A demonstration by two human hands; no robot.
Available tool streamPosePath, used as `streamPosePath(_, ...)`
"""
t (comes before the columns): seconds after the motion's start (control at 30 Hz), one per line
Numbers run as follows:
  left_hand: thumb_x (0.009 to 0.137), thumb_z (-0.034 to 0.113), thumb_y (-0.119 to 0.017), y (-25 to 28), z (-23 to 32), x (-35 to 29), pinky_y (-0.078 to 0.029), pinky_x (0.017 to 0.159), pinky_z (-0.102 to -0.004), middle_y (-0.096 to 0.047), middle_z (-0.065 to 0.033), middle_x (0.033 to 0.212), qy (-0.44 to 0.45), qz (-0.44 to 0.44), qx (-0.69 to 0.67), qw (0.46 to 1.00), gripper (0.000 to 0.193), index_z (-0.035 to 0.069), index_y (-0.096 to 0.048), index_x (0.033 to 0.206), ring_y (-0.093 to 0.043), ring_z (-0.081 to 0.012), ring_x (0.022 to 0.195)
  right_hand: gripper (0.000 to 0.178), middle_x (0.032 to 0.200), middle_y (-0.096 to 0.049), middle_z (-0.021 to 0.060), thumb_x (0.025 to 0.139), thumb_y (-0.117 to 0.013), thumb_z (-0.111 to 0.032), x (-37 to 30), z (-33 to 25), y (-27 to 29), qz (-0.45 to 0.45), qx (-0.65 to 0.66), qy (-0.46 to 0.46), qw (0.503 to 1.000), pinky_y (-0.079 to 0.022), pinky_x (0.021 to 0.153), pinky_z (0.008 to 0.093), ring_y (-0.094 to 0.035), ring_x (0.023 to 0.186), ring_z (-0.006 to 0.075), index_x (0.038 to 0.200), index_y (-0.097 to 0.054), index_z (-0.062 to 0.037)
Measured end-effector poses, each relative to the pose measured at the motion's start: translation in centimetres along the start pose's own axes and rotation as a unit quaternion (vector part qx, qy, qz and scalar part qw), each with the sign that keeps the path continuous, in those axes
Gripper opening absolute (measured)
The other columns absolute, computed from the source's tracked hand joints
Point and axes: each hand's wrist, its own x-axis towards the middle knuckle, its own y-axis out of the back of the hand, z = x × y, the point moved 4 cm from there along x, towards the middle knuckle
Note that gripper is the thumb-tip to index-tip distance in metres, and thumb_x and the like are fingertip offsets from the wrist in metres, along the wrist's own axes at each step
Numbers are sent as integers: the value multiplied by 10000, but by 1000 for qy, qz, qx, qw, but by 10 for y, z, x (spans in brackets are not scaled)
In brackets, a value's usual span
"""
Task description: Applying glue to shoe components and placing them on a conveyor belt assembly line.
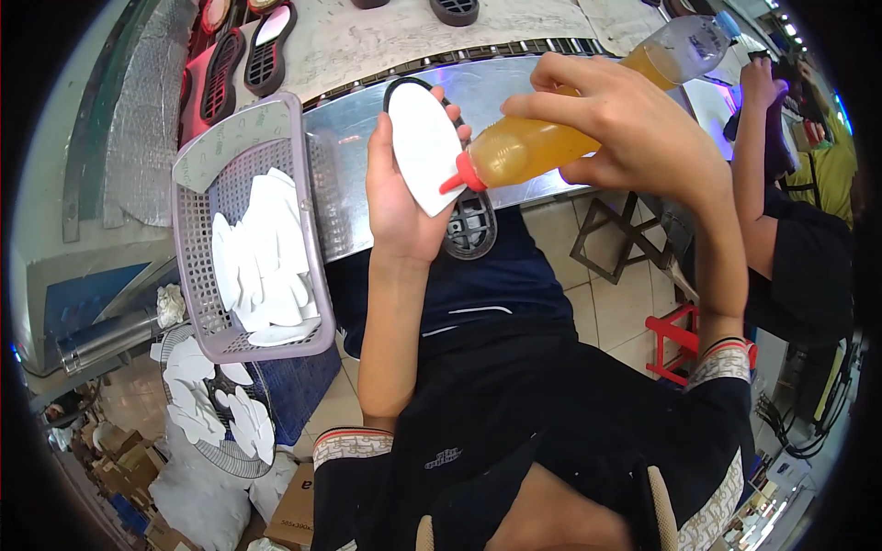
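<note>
My left hand (404, 220) is wrapped from below around a black shoe sole (471, 230), with its fingertips along the far edge. A white pointed pad (421, 138) lies over the front part of the sole; the open grid of the heel shows below it. My right hand (634, 129) grips a clear plastic bottle (542, 147) of yellow liquid, tilted down to the left. The bottle's red nozzle (462, 174) points at the pad's lower end. Whether the tip touches the pad I cannot tell, and no liquid can be made out on it.
Left of my hand stands a lilac plastic basket (322, 303) of white pads. More pads lie on a round wire guard (243, 464) below. Several soles, one a black sole (266, 69), rest across the metal table (344, 197). A co-worker's arm (753, 184) and a red stool (675, 340) are at right.
</note>
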Motion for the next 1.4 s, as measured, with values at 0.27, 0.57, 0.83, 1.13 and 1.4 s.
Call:
streamPosePath(0.27,975,419,-267,2,-7,-10,-449,908,-369,-547,-153,1134,29,14,51,998,502,17,-433,1227,-549,-237,1029,483,947,-537,73,582,-756,-78,30,-21,20,-79,-41,39,995,-464,738,375,-579,870,275,1035,-585,-85)
streamPosePath(0.57,973,433,-238,-26,-12,-42,-481,856,-426,-517,-179,1181,109,-29,34,993,543,28,-366,1310,-549,-314,1052,378,853,-613,156,671,-656,-146,47,24,54,-116,-95,-144,978,-502,740,346,-614,809,277,1022,-613,-13)
streamPosePath(0.83,876,184,-555,10,8,-12,-450,904,-353,-525,-153,1148,-37,7,235,971,433,-6,-415,1239,-555,-295,1067,419,900,-629,71,692,-770,-177,-68,110,-168,371,463,-361,719,-499,714,273,-615,806,138,1042,-577,-50)
streamPosePath(1.13,716,385,-726,5,32,66,-509,665,-421,-638,-228,753,-202,133,871,427,509,-78,-601,885,-638,-370,720,499,861,-640,101,656,-800,-248,-56,97,-168,343,376,-446,736,-504,697,296,-625,783,158,1019,-547,-19)
streamPosePath(1.4,754,440,-667,14,20,68,-497,690,-443,-582,-222,906,-242,161,910,296,535,-74,-571,869,-601,-381,823,498,843,-635,113,671,-788,-264,-60,103,-182,367,329,-401,772,-496,642,294,-622,710,179,1034,-537,-33)
